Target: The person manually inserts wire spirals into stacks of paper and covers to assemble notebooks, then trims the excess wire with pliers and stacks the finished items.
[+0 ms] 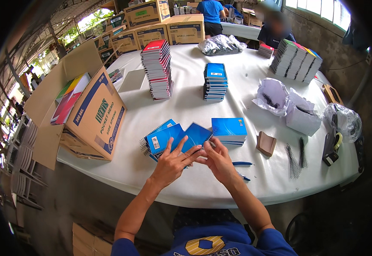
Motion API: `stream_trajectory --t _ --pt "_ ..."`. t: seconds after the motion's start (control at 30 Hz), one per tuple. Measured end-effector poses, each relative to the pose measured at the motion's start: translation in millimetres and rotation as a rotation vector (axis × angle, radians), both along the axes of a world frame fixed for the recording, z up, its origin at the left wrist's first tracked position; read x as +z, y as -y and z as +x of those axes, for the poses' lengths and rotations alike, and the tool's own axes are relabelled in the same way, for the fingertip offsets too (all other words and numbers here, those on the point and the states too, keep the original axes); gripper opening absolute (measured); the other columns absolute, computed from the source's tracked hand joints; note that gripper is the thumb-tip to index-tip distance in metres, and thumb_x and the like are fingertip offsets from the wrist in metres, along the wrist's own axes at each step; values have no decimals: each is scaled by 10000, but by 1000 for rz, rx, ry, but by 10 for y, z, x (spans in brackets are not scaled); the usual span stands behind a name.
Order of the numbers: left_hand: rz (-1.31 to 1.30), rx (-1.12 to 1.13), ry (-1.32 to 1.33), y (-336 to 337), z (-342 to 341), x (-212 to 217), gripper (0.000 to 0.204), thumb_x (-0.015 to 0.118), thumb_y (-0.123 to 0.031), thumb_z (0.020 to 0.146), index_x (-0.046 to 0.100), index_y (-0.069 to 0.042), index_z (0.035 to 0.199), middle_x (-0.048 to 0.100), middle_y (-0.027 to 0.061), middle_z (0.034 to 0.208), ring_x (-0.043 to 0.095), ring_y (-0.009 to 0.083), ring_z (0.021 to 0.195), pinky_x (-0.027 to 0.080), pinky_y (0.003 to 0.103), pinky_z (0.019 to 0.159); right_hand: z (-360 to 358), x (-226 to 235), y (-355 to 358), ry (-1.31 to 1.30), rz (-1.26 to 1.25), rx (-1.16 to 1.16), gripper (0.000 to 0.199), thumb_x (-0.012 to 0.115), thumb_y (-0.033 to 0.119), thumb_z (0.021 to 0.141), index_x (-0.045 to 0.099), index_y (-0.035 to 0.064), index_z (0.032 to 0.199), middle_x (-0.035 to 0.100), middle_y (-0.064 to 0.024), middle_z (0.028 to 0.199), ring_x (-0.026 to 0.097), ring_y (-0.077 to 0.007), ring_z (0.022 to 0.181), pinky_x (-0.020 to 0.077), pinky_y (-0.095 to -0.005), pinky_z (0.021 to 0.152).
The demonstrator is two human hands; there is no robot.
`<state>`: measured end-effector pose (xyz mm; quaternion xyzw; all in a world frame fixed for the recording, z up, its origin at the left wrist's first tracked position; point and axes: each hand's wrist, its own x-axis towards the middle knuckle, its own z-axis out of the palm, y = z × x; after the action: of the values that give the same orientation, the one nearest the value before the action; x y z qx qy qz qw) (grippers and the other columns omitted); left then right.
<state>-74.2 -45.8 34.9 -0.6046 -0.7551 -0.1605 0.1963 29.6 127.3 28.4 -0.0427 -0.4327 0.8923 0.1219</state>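
A small blue notebook (196, 133) is tilted up in front of me, its lower edge at my hands. My right hand (216, 158) pinches it near its lower right corner. My left hand (172, 164) has its fingers spread, some over the blue spiral notebook (165, 138) on a loose pile, others reaching toward my right fingertips. The fingertips partly hide each other. Just behind my right hand stands a neat stack of blue notepads (228, 126). Blue-handled pliers (241, 163) lie right of my right wrist, partly hidden by it.
An open carton (93, 117) stands at the left. Tall stacks of red notebooks (157, 72) and blue notebooks (215, 83) rise farther back. At right are a brown block (266, 144), black spiral coils (296, 160), paper-lined boxes (303, 115) and a tape dispenser (331, 153). Two people are beyond.
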Motion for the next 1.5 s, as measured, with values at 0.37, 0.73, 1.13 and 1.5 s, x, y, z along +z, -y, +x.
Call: stream_trajectory --t 0.37,0.73,1.13,1.5 --pt "-235 555 408 -14 -569 -102 484 630 -452 898 596 -259 1341 462 35 1492 345 420 1397 257 634 1111 -444 425 -535 76 985 -165 368 557 23 960 525 -21 1324 633 -121 1162 607 -186 1031 521 -332 882" --pt "437 446 951 399 -1655 1 611 495 -499 992 517 -34 1388 551 119 1404 542 296 1260 396 382 1067 -1901 849 20 -317 1611 538 402 529 -75 803 642 50 1168 659 -176 1126 587 -360 1100 475 -412 914" --pt "-246 133 1414 95 -2124 2 782 543 -656 895 442 -138 1473 615 102 1288 579 179 1143 464 363 948 -1510 -5 -187 -275 1638 -22 277 618 41 888 688 92 1151 610 -73 1255 540 -263 1205 411 -419 1007" --pt "-467 243 1253 204 -2111 -6 748 530 -659 902 480 -151 1448 646 61 1237 599 143 1090 493 310 853 -1082 -176 409 -579 1601 -213 309 630 -12 793 658 75 1088 638 -95 1136 558 -278 1143 419 -422 988"
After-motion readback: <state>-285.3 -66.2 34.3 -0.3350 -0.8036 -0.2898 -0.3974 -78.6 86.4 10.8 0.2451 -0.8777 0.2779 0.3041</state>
